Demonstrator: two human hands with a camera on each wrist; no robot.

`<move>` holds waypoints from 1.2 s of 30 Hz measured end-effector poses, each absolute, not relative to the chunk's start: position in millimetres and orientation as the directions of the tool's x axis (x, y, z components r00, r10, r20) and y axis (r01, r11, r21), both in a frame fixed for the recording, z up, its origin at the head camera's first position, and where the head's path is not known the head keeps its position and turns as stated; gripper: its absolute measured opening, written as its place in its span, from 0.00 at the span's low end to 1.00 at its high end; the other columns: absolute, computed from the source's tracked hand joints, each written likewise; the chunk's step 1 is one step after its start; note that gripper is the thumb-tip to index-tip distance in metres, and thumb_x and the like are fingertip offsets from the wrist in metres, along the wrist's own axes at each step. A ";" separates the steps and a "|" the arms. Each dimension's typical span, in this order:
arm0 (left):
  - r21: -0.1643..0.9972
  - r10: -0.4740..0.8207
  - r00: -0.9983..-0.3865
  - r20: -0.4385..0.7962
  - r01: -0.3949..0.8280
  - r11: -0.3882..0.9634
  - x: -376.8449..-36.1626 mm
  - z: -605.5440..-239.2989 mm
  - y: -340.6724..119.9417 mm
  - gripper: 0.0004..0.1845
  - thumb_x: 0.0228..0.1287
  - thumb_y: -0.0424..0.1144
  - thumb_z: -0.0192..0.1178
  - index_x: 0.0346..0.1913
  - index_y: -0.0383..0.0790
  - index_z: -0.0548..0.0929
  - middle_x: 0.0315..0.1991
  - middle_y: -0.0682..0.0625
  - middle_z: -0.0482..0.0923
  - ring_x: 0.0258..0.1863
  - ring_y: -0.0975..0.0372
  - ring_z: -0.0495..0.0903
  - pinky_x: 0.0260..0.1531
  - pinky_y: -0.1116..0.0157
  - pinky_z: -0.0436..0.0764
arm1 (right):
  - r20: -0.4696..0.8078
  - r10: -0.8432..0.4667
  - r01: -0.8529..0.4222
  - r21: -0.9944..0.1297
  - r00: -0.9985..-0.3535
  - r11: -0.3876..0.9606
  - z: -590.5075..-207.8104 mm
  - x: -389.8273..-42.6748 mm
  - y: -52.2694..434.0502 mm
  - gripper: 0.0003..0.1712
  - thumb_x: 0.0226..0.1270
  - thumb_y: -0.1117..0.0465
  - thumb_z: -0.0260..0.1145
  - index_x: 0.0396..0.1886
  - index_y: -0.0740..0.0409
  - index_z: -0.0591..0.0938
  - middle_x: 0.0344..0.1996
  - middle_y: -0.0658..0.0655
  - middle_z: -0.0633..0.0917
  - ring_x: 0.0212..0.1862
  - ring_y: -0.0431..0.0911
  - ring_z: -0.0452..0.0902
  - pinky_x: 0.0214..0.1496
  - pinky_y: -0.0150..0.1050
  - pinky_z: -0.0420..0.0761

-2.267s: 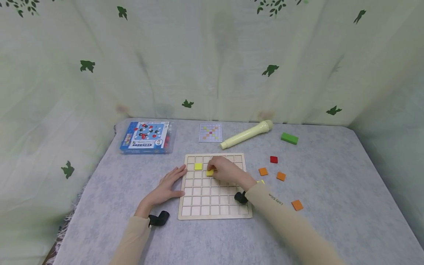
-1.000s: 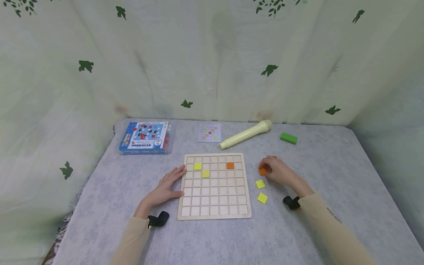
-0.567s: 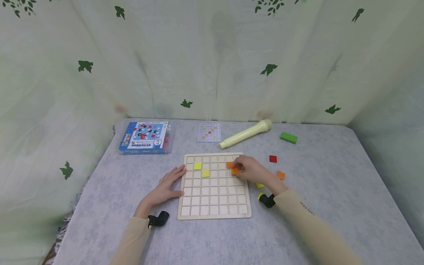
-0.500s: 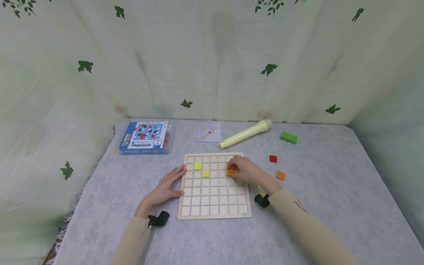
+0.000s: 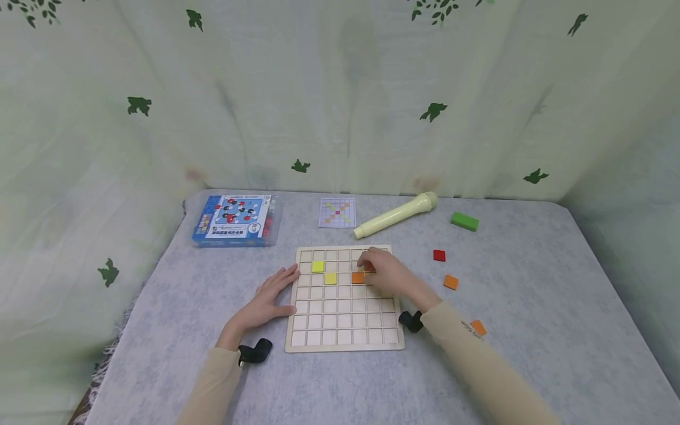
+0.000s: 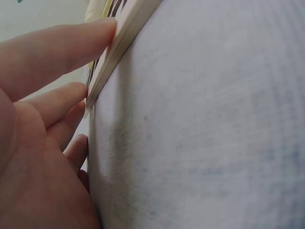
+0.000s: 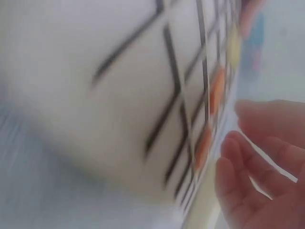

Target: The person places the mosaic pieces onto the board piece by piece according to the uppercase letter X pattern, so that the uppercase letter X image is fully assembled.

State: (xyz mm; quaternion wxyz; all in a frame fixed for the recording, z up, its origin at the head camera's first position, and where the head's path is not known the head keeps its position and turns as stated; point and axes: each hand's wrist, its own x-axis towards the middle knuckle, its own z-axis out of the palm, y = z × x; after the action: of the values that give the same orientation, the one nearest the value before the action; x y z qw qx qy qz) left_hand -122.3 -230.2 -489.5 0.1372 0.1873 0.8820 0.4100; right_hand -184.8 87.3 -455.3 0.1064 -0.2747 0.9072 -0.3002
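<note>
A wooden grid board lies on the table. My left hand rests with extended fingers on its left edge; in the left wrist view, the fingertips touch the rim. Two yellow tiles sit diagonally in the board's cells. Over the upper right part, my right hand hovers with bent fingers beside an orange tile in a cell. The right wrist view shows another orange tile on the grid, hidden by the hand in the head view. Those right fingers stand clear of both tiles, holding nothing.
Right of the board lie a red tile, an orange tile and another partly under the sleeve. Behind are a boxed set, a patterned card, a cream microphone-shaped object and a green block.
My right hand set down a yellow tile, then picked up an orange tile from the right and placed it in the grid, letting go. An earlier orange tile also appeared there. The left hand stayed put.
</note>
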 end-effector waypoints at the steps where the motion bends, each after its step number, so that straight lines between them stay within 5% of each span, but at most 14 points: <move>1: 0.775 0.442 -0.892 -0.094 0.213 0.594 -122.5 -489.3 -230.0 0.42 0.59 0.38 0.65 0.74 0.35 0.57 0.76 0.45 0.45 0.74 0.47 0.37 0.64 0.40 0.37 | -0.018 -0.544 -0.415 -0.624 -0.839 0.662 -454.3 -186.1 96.1 0.13 0.57 0.71 0.64 0.43 0.61 0.81 0.34 0.52 0.78 0.38 0.44 0.72 0.41 0.39 0.75; 10: 0.774 0.432 -0.896 -0.099 0.203 0.600 -121.1 -489.6 -231.2 0.42 0.59 0.37 0.65 0.73 0.34 0.57 0.76 0.45 0.45 0.74 0.47 0.38 0.65 0.41 0.38 | -0.036 -0.312 -0.217 -0.643 -0.950 0.735 -461.4 -201.4 201.9 0.14 0.60 0.73 0.62 0.46 0.67 0.80 0.44 0.62 0.79 0.46 0.55 0.74 0.49 0.51 0.75; 17: 0.771 0.423 -0.900 -0.105 0.195 0.606 -121.3 -490.4 -230.3 0.42 0.59 0.37 0.65 0.74 0.36 0.57 0.76 0.46 0.45 0.74 0.48 0.37 0.65 0.41 0.38 | -0.069 -0.297 -0.209 -0.560 -0.952 0.801 -472.8 -207.5 232.0 0.15 0.56 0.74 0.63 0.45 0.68 0.81 0.41 0.62 0.79 0.44 0.55 0.73 0.50 0.52 0.75; 28: 0.775 0.426 -0.899 -0.102 0.196 0.601 -122.0 -490.1 -229.2 0.43 0.58 0.37 0.65 0.74 0.36 0.56 0.76 0.46 0.45 0.74 0.48 0.38 0.65 0.42 0.37 | -0.039 -0.374 -0.274 -0.613 -0.926 0.741 -459.3 -198.7 191.5 0.14 0.57 0.73 0.65 0.44 0.65 0.81 0.40 0.58 0.80 0.45 0.52 0.76 0.49 0.48 0.77; 36: 0.784 0.441 -0.893 -0.091 0.209 0.585 -122.4 -490.1 -229.8 0.42 0.59 0.38 0.65 0.74 0.36 0.56 0.76 0.46 0.45 0.74 0.48 0.37 0.65 0.41 0.37 | -0.025 -0.565 -0.412 -0.659 -0.825 0.629 -447.2 -173.3 114.4 0.13 0.58 0.71 0.67 0.43 0.60 0.82 0.40 0.51 0.80 0.44 0.47 0.75 0.47 0.40 0.77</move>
State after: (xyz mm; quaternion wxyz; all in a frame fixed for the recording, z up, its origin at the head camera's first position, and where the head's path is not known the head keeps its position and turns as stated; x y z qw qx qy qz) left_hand -122.4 -229.8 -490.1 0.1393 0.1847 0.8792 0.4165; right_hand -173.3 114.4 -447.2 0.1153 -0.2728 0.8952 -0.3331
